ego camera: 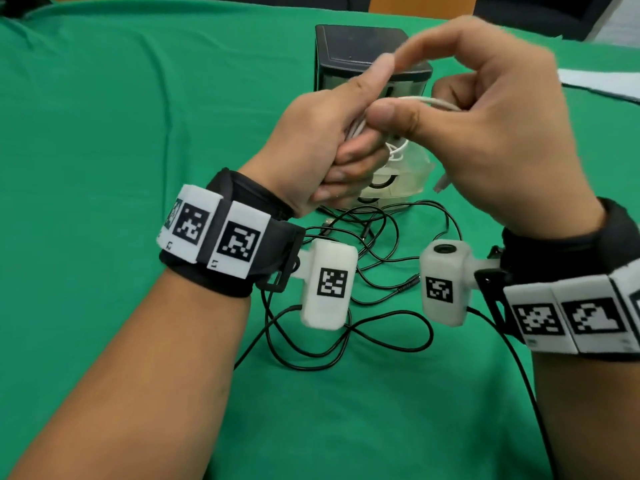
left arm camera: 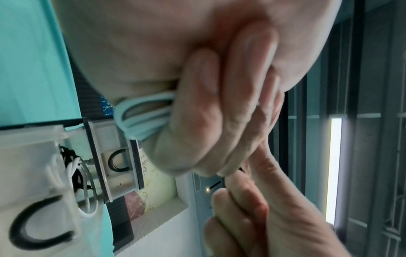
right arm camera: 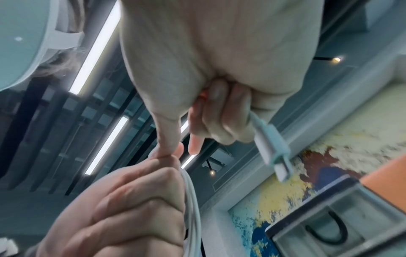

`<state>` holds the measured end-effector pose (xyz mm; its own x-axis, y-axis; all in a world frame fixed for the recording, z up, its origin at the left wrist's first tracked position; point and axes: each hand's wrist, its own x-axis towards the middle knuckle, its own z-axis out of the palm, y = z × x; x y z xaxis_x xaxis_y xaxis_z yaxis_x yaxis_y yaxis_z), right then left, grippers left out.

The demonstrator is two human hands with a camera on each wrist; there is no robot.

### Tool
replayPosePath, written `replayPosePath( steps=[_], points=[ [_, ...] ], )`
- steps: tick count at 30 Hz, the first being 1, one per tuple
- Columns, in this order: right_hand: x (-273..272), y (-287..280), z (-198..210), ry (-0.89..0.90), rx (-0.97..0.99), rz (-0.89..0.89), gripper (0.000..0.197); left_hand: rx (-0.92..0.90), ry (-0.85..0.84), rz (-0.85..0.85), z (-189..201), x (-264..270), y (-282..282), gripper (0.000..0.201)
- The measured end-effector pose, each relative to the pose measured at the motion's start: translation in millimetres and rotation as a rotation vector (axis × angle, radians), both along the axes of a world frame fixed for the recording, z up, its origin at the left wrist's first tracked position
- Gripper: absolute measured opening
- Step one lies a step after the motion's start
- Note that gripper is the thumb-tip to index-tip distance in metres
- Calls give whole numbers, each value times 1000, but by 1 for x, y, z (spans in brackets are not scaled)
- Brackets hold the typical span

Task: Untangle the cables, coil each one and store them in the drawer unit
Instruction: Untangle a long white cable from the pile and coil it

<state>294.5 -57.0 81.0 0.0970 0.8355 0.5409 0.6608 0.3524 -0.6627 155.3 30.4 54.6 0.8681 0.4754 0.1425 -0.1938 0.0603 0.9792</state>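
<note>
Both hands are raised over the table in front of the black drawer unit (ego camera: 360, 46). My left hand (ego camera: 346, 157) grips a bundle of white cable loops (left arm camera: 140, 118) in its curled fingers. My right hand (ego camera: 415, 98) holds the same white cable (ego camera: 437, 102), which passes through its curled fingers. The cable's white plug (right arm camera: 274, 147) hangs free below that hand. A clear drawer (ego camera: 412, 168) stands pulled out under the hands, with a coiled white cable and something black inside. Tangled black cables (ego camera: 377, 271) lie on the green cloth.
A green cloth (ego camera: 121, 133) covers the table. A second clear drawer with a black U-shaped handle (left arm camera: 118, 160) sits shut in the unit. White paper (ego camera: 602, 81) lies at the far right edge. The black cable runs off toward the near right.
</note>
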Motion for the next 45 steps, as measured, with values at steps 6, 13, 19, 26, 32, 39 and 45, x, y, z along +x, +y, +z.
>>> replayPosePath(
  steps=[6, 13, 19, 26, 32, 39, 45],
  points=[
    [3, 10, -10, 75, -56, 193, 20, -76, 6, -146, 1, -4, 3, 75],
    [3, 5, -10, 216, -180, 280, 14, -155, -9, -282, 8, -6, -4, 67],
    [0, 12, -11, 187, -95, 179, 36, -60, -14, -97, 7, -4, -3, 72],
    [5, 16, -14, 104, 17, -45, 43, 201, -47, 428, 3, -1, 9, 37],
    [14, 19, -18, 109, -12, -103, 44, 87, 38, 332, 0, 7, -3, 34],
    [23, 21, -18, 248, -219, 76, 22, -77, 14, 388, -1, 5, 3, 39],
    [14, 26, -23, 289, -92, 52, 17, -230, -92, 359, 2, 7, 2, 41]
  ],
)
